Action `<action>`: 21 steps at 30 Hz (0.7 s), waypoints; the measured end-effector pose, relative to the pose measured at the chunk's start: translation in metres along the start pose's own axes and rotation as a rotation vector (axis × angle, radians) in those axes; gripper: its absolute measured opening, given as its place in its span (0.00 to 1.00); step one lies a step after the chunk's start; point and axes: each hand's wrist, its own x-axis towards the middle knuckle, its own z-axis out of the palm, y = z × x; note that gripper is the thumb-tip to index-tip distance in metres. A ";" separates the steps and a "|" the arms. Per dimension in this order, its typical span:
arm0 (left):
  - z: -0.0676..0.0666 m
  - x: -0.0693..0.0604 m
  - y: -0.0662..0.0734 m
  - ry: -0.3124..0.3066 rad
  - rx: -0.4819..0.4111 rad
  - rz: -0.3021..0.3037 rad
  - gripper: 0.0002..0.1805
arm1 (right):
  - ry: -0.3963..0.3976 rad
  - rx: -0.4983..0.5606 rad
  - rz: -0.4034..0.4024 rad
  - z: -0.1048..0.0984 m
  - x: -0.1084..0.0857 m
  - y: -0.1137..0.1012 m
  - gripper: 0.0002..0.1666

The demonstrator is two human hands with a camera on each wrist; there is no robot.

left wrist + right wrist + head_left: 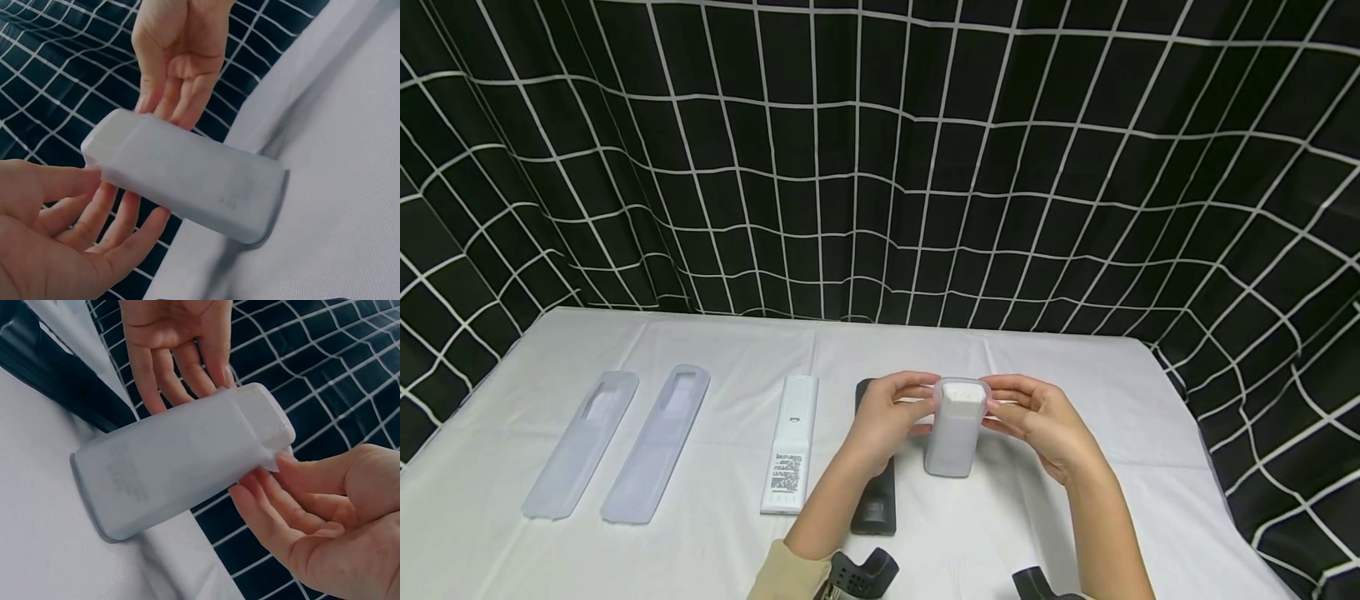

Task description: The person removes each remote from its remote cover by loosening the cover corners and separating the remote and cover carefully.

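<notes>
A white remote control [965, 392] sits inside a translucent silicone cover [952, 442], its white end showing at the cover's open top. The covered remote stands on its lower end on the table, tilted. My left hand [887, 417] pinches the cover's upper left edge between thumb and fingers. On the opposite side my right hand [1045, 425] pinches the upper right edge. In the right wrist view a bit of the cover's rim [270, 460] is pulled out at my right thumb. Faint print shows through the cover in both wrist views.
Two more translucent covers [580, 446] [657, 444] lie flat at the left of the white-clothed table [715, 550]. A white remote [791, 442] lies face down in the middle. Beside it, partly behind my left arm, is a black remote [876, 504]. Black grid-patterned curtain [865, 167] hangs behind.
</notes>
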 end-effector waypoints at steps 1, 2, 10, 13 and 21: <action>0.000 0.000 0.000 -0.001 0.007 -0.003 0.16 | -0.005 -0.003 0.007 0.000 0.000 0.001 0.27; 0.000 0.000 -0.001 -0.003 0.014 -0.006 0.16 | -0.012 -0.005 0.013 -0.001 0.001 0.001 0.27; -0.002 0.001 -0.003 0.002 0.045 -0.031 0.13 | -0.040 0.012 0.041 -0.003 0.003 0.006 0.10; -0.002 0.001 -0.004 0.011 0.041 -0.036 0.11 | -0.040 0.022 0.041 -0.003 0.004 0.007 0.04; -0.001 0.001 -0.005 0.035 0.032 -0.037 0.09 | -0.042 0.005 0.046 -0.002 0.005 0.009 0.02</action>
